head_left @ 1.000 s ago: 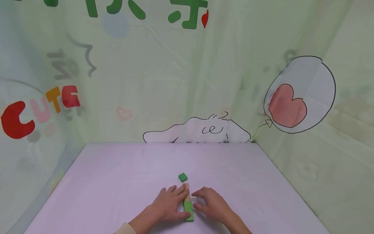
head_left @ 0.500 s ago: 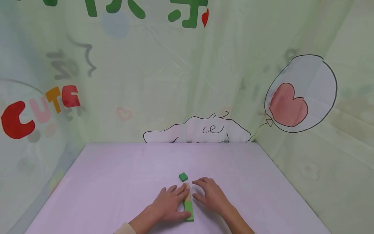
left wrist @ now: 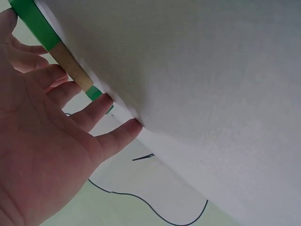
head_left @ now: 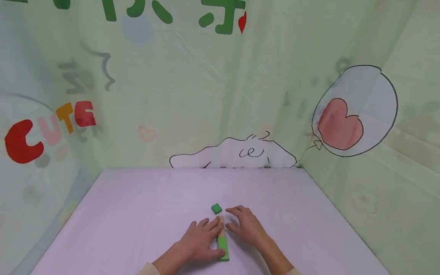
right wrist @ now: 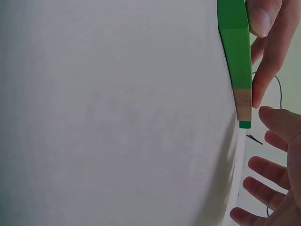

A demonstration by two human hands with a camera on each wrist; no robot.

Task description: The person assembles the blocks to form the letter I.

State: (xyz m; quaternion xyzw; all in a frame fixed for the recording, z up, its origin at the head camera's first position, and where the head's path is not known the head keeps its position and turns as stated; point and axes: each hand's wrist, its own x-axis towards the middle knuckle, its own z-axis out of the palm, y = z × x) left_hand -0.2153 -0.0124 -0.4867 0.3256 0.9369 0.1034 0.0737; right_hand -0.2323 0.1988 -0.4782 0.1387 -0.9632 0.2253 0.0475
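Observation:
A light green block (head_left: 223, 246) and a natural wood block (head_left: 222, 231) lie end to end on the table in the head view. My left hand (head_left: 199, 241) rests over their left side, its thumb on the green block and its outstretched fingers on the wood one. Just beyond the far end sits a small dark green block (head_left: 216, 208), turned at an angle. To the right, my right hand (head_left: 250, 228) holds nothing, fingers loosely bent, thumb and fingertips apart from the row. In the right wrist view the green block (right wrist: 236, 56) lines up with the wood block (right wrist: 242, 103).
The pale lilac tabletop (head_left: 151, 198) ends at a back edge against a printed curtain (head_left: 165, 103). Curtain sides flank the table left and right, with a balloon drawing (head_left: 374, 114) on the right.
My right hand has moved forward along the row, its fingertips now close to the small dark green block. My left hand and the blocks stay in place.

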